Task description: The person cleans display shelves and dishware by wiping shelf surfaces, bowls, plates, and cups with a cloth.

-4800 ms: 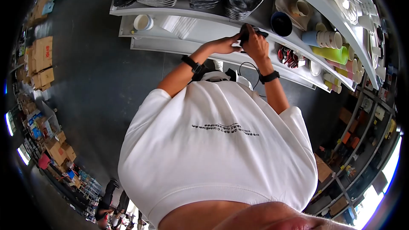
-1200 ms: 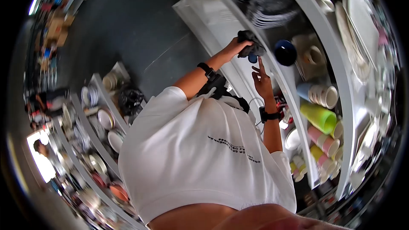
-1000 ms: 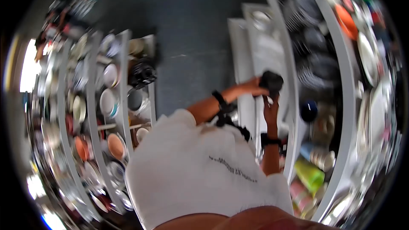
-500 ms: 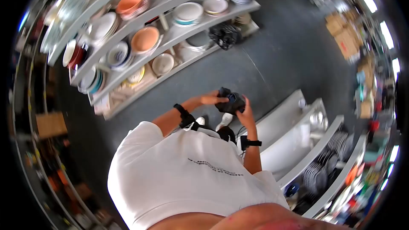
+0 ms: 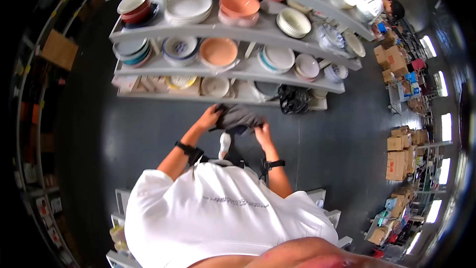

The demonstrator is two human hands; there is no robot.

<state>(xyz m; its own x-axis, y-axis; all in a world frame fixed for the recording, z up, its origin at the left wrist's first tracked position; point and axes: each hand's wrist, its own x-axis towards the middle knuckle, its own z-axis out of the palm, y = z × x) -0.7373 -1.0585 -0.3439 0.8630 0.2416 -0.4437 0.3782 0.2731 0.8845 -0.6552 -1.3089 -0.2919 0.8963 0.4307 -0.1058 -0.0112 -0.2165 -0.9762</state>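
A crumpled dark grey cloth is stretched between my two hands, in front of my body and above the floor. At its left end, my left hand is closed on the fabric. The fingers of my right hand pinch its right edge, lower down. Black straps with small devices sit on both wrists. Folds hide whatever may lie inside the cloth.
Ahead stands a grey tiered shelf with stacked plates and several bowls, including an orange bowl. A black plastic bag sits at its bottom tier. Cardboard boxes are at right. Another person is at upper right.
I have turned toward the plate shelf, which now lies straight ahead. The bunched cloth is spread wider, with my hands further apart at its ends.
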